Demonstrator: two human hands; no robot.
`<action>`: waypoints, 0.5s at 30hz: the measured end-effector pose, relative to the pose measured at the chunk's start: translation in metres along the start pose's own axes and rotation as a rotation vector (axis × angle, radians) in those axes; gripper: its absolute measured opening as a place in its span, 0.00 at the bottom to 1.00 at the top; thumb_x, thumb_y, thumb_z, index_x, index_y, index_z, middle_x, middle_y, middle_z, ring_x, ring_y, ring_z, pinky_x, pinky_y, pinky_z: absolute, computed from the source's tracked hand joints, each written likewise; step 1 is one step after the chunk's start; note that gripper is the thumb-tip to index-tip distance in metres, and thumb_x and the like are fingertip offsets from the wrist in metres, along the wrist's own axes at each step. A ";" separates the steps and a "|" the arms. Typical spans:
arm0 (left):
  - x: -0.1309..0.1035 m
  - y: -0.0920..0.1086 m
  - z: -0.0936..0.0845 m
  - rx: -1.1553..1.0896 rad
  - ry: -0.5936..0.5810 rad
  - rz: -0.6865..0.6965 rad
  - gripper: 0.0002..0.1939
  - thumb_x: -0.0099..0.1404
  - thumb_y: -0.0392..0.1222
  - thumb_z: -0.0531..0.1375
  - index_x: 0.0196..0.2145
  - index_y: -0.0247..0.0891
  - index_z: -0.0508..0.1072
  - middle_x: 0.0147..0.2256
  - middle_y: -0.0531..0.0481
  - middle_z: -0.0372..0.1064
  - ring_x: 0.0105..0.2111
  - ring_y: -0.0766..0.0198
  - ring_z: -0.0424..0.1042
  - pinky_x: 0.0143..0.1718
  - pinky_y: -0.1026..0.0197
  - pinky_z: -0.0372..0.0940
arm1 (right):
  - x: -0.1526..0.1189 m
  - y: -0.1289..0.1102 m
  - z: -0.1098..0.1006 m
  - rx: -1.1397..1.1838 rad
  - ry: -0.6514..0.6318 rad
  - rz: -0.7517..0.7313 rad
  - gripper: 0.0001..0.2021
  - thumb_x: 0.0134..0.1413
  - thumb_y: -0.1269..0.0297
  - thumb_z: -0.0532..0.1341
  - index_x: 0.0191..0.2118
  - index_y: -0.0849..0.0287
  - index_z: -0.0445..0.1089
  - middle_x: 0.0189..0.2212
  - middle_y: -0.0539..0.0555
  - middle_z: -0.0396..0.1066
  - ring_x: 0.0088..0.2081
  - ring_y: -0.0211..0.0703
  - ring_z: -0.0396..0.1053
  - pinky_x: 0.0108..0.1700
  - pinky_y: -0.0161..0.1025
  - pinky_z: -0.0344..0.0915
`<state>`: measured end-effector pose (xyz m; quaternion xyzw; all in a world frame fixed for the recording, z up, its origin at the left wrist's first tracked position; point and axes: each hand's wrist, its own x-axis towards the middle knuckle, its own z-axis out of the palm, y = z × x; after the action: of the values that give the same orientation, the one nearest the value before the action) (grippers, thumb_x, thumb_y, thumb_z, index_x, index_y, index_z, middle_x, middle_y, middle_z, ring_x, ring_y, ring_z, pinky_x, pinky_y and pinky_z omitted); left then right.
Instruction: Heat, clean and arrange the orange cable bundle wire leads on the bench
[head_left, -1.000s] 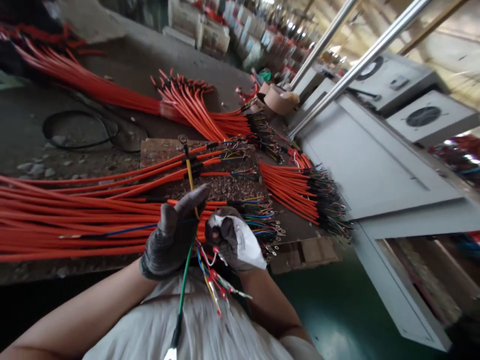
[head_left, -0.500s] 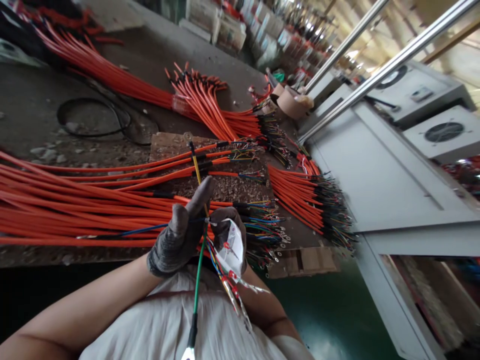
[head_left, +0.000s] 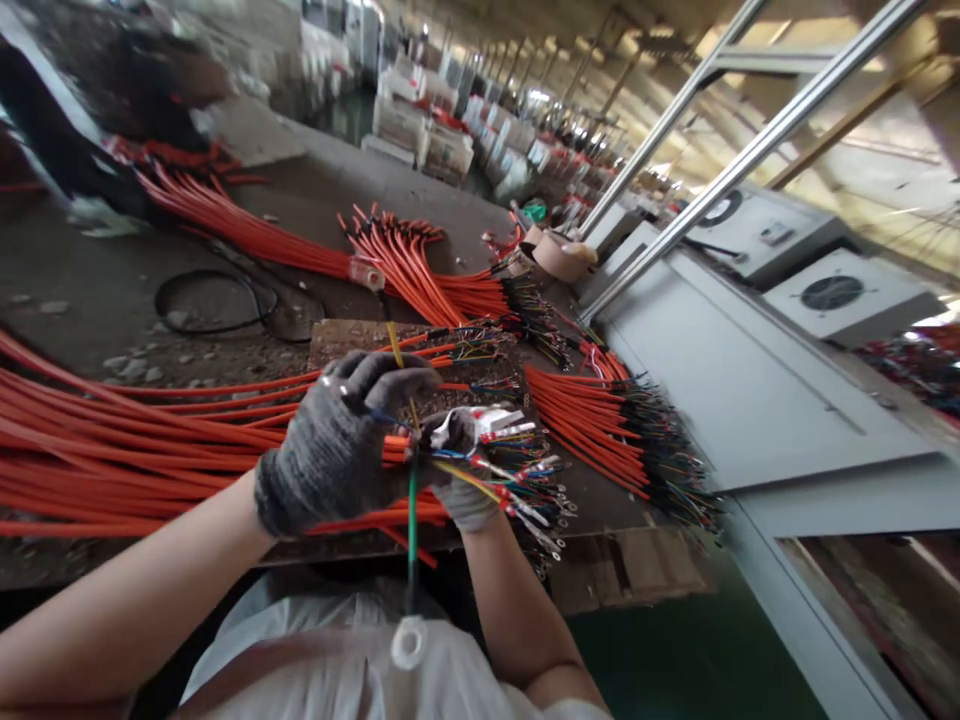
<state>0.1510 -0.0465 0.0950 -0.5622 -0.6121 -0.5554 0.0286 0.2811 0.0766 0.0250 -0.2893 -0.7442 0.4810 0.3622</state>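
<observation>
The left hand [head_left: 330, 445], in a grey knitted glove, is above the long orange cables [head_left: 172, 440]. Its fingers are bent and close together, near a yellow wire with a black sleeve [head_left: 395, 345]. A thin blue wire [head_left: 385, 418] comes out beside these fingers; I cannot tell if they pinch it.

The right hand [head_left: 461, 490], in a similar glove, is lower and partly hidden. Its fingers are clamped on a bunch of thin coloured wires with red collars [head_left: 517, 495], whose pale ends point toward the right. A crumpled white piece [head_left: 456, 425] lies against this hand. From between the hands, a green wire with a black sleeve [head_left: 412, 515] hangs down to a pale ring terminal [head_left: 409, 643], in front of the person's light shirt.

On the grey desk [head_left: 322, 160], a brown board [head_left: 334, 335] lies partly under cable ends. To its right is a fanned pile of short orange cable ends [head_left: 592, 420]. Farther back are a brown tape roll [head_left: 561, 258] and, toward the left, a black cord loop [head_left: 157, 300]. A light grey metal cabinet [head_left: 735, 380] is at the right side.
</observation>
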 end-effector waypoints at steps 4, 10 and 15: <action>0.040 0.004 -0.010 0.014 -0.028 -0.083 0.11 0.61 0.47 0.59 0.28 0.37 0.75 0.22 0.52 0.68 0.21 0.65 0.65 0.25 0.62 0.61 | 0.016 -0.018 0.001 0.047 0.040 -0.112 0.16 0.61 0.56 0.55 0.29 0.59 0.73 0.26 0.48 0.75 0.26 0.31 0.72 0.34 0.28 0.72; 0.069 -0.006 -0.014 -0.240 -0.167 -0.378 0.14 0.63 0.41 0.61 0.21 0.36 0.69 0.13 0.58 0.59 0.13 0.73 0.56 0.13 0.69 0.49 | 0.035 -0.025 0.006 -0.032 -0.052 -0.451 0.06 0.56 0.64 0.58 0.37 0.53 0.73 0.37 0.56 0.78 0.40 0.45 0.75 0.46 0.44 0.72; 0.070 -0.010 -0.003 -0.288 -0.168 -0.412 0.14 0.64 0.40 0.61 0.21 0.35 0.69 0.13 0.59 0.59 0.14 0.74 0.56 0.15 0.70 0.52 | 0.037 -0.024 -0.005 -0.308 -0.072 -0.663 0.08 0.55 0.64 0.57 0.38 0.53 0.74 0.36 0.55 0.77 0.40 0.47 0.73 0.45 0.45 0.69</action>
<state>0.1159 -0.0002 0.1360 -0.4681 -0.6287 -0.5822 -0.2162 0.2618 0.0989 0.0578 -0.0664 -0.8735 0.2295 0.4241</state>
